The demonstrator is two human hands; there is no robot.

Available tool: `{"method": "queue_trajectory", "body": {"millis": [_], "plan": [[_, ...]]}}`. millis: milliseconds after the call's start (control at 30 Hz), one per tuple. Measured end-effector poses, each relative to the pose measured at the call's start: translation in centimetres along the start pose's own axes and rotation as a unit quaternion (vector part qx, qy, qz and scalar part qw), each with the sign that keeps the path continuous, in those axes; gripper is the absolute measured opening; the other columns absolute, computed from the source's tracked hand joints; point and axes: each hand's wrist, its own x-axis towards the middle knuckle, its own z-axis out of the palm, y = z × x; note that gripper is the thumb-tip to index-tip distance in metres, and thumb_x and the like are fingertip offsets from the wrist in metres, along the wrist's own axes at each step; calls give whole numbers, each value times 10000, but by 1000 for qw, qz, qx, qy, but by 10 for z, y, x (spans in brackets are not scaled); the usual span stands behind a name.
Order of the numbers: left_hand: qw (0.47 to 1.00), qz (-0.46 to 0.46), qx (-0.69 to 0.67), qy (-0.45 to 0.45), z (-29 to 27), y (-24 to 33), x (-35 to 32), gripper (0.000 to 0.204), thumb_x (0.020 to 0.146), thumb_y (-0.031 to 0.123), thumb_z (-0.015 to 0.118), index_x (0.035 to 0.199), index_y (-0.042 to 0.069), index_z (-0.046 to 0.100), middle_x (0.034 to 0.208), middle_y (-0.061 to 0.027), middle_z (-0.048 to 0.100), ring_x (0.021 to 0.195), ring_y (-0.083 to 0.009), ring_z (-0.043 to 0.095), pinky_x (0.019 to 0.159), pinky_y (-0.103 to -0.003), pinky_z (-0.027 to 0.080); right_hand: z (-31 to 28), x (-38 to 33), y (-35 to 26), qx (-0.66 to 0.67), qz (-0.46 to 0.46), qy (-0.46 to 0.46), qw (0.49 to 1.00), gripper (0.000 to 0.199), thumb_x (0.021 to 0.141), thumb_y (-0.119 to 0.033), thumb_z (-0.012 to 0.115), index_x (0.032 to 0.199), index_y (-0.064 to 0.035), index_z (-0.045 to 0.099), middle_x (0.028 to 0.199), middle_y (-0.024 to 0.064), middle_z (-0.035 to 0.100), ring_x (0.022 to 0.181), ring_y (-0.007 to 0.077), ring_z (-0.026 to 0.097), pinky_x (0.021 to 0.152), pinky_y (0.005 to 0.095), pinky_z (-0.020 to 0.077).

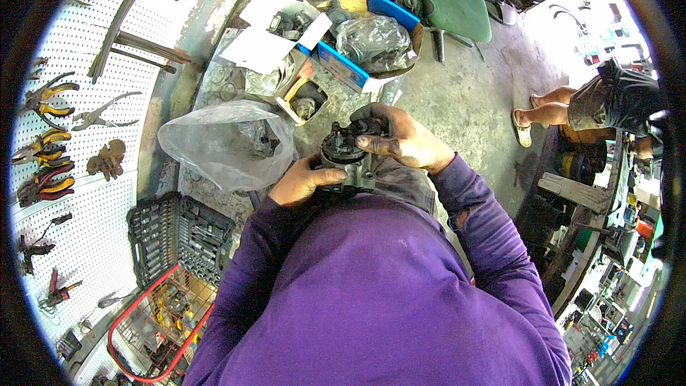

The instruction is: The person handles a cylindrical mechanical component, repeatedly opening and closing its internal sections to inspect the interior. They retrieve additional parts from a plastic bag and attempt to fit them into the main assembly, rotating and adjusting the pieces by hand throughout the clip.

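Observation:
Close to my body, above my lap, is what looks like an alternator [355,171], with a round silver metal housing. Its upper end carries dark, blackened parts. My left hand [306,180] grips the housing from the left, thumb across its near side. My right hand [406,141] is closed round a black piece [373,127] at the far right of the upper end. I cannot tell whether that piece is loose or fixed to the alternator. Both hands are smeared with dark grease. A clear plastic bag [229,144] lies just left of my left hand.
Ahead stand a blue open box [343,64] with plastic-wrapped contents and a small carton [291,104] holding a metal part. A black socket set [204,232] and red-rimmed wire basket [118,329] are at left, below pegboard pliers [50,96]. Another person [572,104] stands right, near a green chair [456,11].

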Motion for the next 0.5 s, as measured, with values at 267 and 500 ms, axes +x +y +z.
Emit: {"method": "queue_trajectory", "body": {"millis": [267, 500], "plan": [[998, -20, -60, -12, -8, -8, 2, 555, 919, 174, 787, 1419, -5, 626, 1288, -63, 725, 1134, -184, 667, 1042, -340, 497, 0, 3, -4, 16, -21, -23, 999, 513, 955, -305, 811, 1313, 20, 640, 1192, 128, 742, 1132, 220, 675, 1027, 383, 525], [993, 2, -107, -54, -12, -16, 3, 622, 902, 172, 787, 1452, -34, 584, 1337, -83, 709, 1174, -196, 673, 1082, -359, 499, -4, 3, -13, 12, -28, -71, 997, 580, 959, -242, 824, 1408, 33, 581, 1277, 136, 718, 1215, 207, 654, 1102, 379, 494]]}}
